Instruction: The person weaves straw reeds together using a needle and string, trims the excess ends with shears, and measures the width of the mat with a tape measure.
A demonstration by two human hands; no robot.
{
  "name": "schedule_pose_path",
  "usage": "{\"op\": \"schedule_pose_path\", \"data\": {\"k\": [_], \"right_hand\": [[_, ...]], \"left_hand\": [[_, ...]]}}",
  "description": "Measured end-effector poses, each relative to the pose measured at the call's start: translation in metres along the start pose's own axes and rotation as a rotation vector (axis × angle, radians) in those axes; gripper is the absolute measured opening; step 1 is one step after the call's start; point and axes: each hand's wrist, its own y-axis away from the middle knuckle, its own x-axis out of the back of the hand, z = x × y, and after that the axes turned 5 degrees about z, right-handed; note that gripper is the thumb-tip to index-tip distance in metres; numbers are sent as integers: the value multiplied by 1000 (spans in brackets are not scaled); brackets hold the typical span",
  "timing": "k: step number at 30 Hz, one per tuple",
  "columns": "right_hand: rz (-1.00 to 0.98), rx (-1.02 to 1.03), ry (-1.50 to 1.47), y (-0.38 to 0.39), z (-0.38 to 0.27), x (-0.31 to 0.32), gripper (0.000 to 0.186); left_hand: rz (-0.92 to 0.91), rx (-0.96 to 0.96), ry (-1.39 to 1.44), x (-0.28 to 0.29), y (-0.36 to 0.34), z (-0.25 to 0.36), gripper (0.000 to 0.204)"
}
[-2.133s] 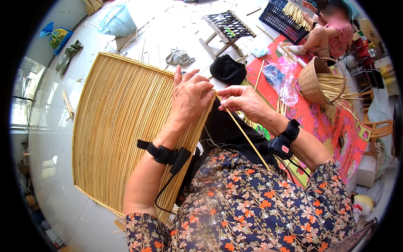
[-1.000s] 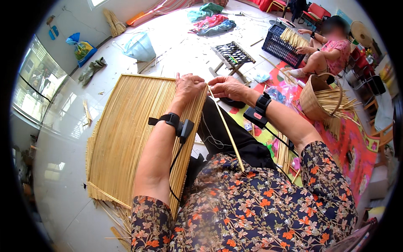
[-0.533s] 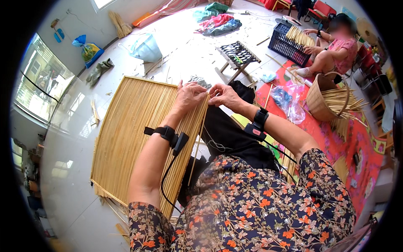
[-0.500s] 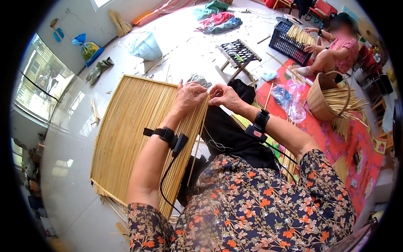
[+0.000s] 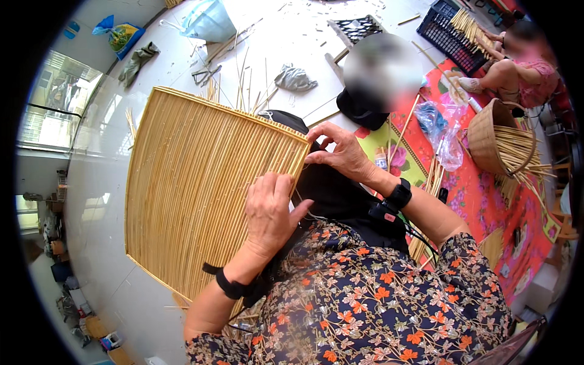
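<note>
A stiff panel of yellow reed stalks with a bound rim lies tilted across my lap, left of my body. My right hand is at the panel's far right corner, its thumb and forefinger closed on the rim there. Nearer to me, my left hand rests on the stalks beside the right edge, fingers bent over the surface and thumb stretched away. A pale thread shows just right of that thumb. The panel's underside is hidden.
Loose stalks and a grey cloth lie beyond the panel. A light blue bag stands farther off. On the red floor covering to the right is a wicker basket of stalks. Beside a dark crate sits another person handling stalks.
My left hand has left the far corner and come nearer along the panel's right edge. My right hand stays at the corner. The panel now lies turned, and a blurred round patch appears near the stool.
</note>
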Motion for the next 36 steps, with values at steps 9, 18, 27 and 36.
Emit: {"op": "schedule_pose_path", "data": {"k": [9, 18, 27, 36], "right_hand": [[1, 127, -100, 12, -11, 4, 38], [22, 116, -238, 17, -7, 6, 18], [-49, 120, -250, 15, -6, 17, 17], [-114, 191, -171, 12, -9, 22, 18]], "left_hand": [[102, -26, 83, 6, -9, 5, 36], [74, -23, 114, -1, -20, 11, 35], [44, -53, 132, -4, -23, 15, 42], [-16, -131, 189, -6, -26, 6, 41]]}}
